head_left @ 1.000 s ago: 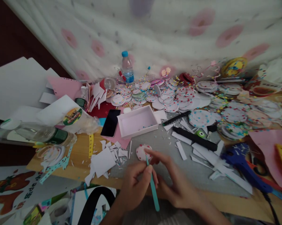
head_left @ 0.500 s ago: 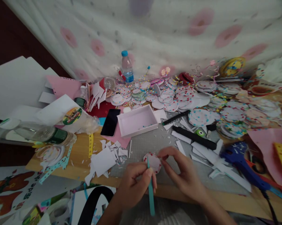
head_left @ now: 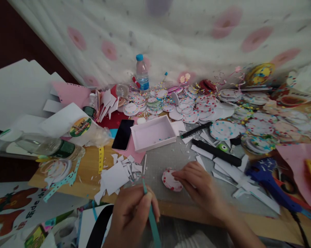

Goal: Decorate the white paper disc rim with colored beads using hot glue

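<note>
In my left hand [head_left: 134, 212] is a pair of teal tweezers [head_left: 152, 222], pinched between thumb and fingers with the thin tip pointing up and away from me. The tip stands apart from the disc, to its left. A small round white paper disc [head_left: 168, 181], with red dots around its rim, is just above the grey mat [head_left: 155, 165] or on it; I cannot tell which. My right hand [head_left: 196, 186] pinches the disc's right side between thumb and fingertips. The fingers hide part of that edge.
Paper scraps [head_left: 116, 177] lie left of the hands. Behind are a white open box [head_left: 152, 136], a phone [head_left: 123, 134] and piled dotted discs [head_left: 207, 103]. On the right lie a black marker [head_left: 216, 151], paper strips [head_left: 248, 186] and a blue glue gun [head_left: 269, 182].
My left hand has drawn the tweezers away from the disc, down and to the left. My right hand has shifted onto the disc, which sits slightly further right.
</note>
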`<state>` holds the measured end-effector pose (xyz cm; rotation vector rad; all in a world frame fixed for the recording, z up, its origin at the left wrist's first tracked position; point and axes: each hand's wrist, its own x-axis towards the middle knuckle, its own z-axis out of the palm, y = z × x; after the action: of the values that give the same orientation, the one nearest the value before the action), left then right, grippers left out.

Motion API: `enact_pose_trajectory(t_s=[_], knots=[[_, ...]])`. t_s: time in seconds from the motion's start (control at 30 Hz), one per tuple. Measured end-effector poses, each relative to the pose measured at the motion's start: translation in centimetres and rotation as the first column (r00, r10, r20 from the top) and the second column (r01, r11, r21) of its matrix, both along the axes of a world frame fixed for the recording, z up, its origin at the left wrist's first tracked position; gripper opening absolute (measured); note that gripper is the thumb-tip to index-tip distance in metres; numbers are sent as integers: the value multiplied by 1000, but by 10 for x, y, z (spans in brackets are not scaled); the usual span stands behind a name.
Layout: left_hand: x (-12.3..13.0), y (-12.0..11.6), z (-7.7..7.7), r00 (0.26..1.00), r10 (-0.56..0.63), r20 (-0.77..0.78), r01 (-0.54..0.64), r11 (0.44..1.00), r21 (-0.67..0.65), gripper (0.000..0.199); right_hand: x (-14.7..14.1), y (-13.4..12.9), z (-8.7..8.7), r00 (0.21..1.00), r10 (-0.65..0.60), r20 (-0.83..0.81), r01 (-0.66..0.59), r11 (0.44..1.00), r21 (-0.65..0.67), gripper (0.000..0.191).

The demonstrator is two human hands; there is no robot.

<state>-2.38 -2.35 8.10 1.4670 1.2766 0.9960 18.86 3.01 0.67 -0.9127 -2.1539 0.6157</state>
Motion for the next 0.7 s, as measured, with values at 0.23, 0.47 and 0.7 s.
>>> enact_pose_trajectory(t_s=[0.23, 0.47, 0.7], knots=[[-18, -7, -9, 993, 92, 77, -88, 995, -54, 44, 13, 5, -1, 985, -165, -51, 169, 983, 70, 25], [1, 9, -43, 992, 57, 108, -32, 975, -218, 49, 39, 1, -11, 903, -428, 26, 427, 904, 21, 32], [36, 17, -82, 954, -244, 176, 283, 926, -250, 46, 160, -13, -11, 511, -776, 369, 765, 607, 215, 26]])
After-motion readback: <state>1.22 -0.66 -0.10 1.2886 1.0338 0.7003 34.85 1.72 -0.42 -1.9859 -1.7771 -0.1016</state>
